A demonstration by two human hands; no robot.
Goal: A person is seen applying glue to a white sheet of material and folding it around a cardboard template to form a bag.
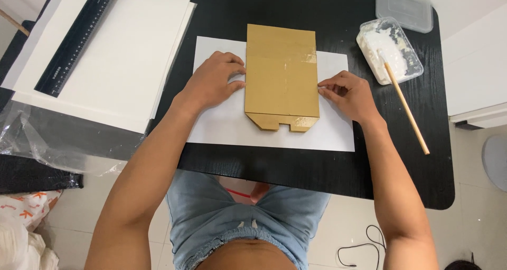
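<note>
**Flat cardboard piece pinned by both edges on a white sheet**

Here, a tan cardboard piece [281,77] lies flat on a white paper sheet [222,127], which sits on a black table [401,159]. The piece is centred on the sheet, its top edge overhanging the sheet's far side slightly.

Hands: left hand [214,82] rests on the paper with fingertips pressed against the cardboard's left edge. Right hand [348,95] does the same at the right edge, fingers curled and touching. Neither hand is closed around anything; both are loose, fingertips pinching or steadying the edges.

Handling, as a judgement: looks light and stiff, a flattened carton panel with fold creases and a strip of clear tape across the upper part. Likely to bend along the creases rather than elsewhere. The surface looks matte, so not slippery, though it could slide on the smooth paper. Best held at the long side edges, where the fingers are now.

Orientation: long axis runs away from the person, near to far. The notched, tabbed end points toward the person; the plain square end points away.

Nearby: a clear tub of white paste [390,48] with a wooden stick [406,109] to the right, its lid [404,7] beyond; a black ruler [76,38] on white boards [132,64] to the left.
</note>
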